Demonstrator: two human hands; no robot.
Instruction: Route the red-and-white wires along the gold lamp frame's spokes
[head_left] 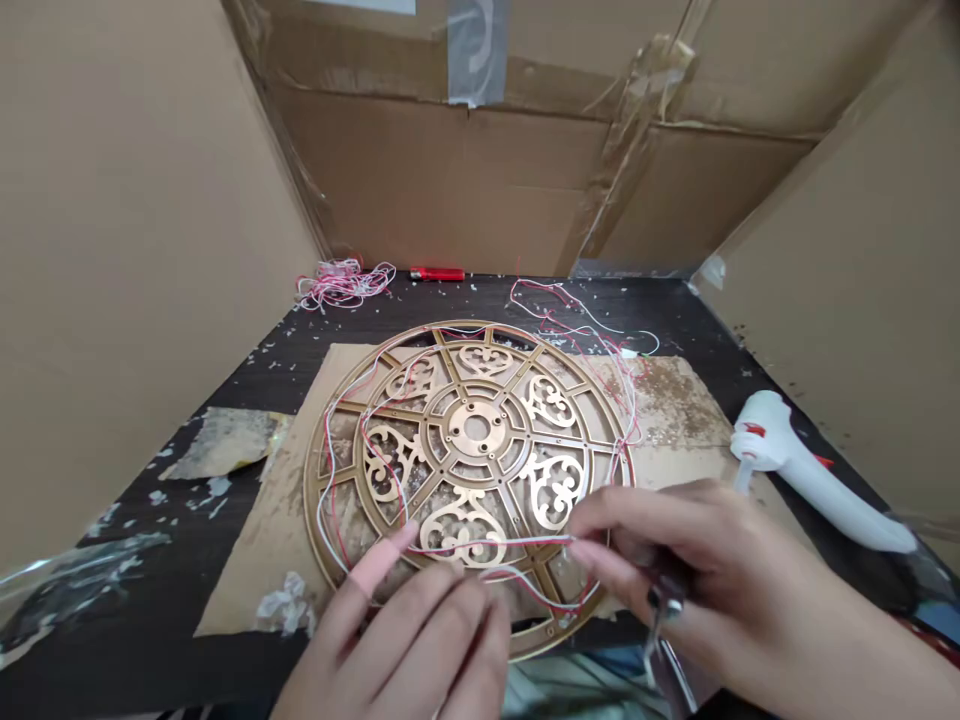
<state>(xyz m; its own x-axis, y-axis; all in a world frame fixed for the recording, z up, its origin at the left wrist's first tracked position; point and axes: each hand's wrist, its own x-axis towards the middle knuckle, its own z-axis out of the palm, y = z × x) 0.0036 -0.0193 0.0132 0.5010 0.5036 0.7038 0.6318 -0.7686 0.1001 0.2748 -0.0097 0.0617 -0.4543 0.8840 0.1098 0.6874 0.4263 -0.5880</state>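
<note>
A round bronze-coloured metal frame (476, 430) with scrollwork and spokes lies flat in front of me. Thin red and white wires (510, 543) run along its rings and stretch straight between my hands. My left hand (409, 640) rests at the near left part of the frame, one pink-covered fingertip pressing the wires and the other fingers bent over the rim. Thumb and finger of my right hand (690, 570) pinch the wires at the near right. A dark tool with shiny metal parts (666, 610) is tucked in that palm; its kind is unclear.
Below the frame lies a cardboard sheet (255, 560) on a dark table. To the right rests a white glue gun (817, 480). A tangled wire bundle (345, 283) and a slim red object (437, 273) lie at the back. Cardboard walls (450, 180) enclose three sides; white scraps are scattered about.
</note>
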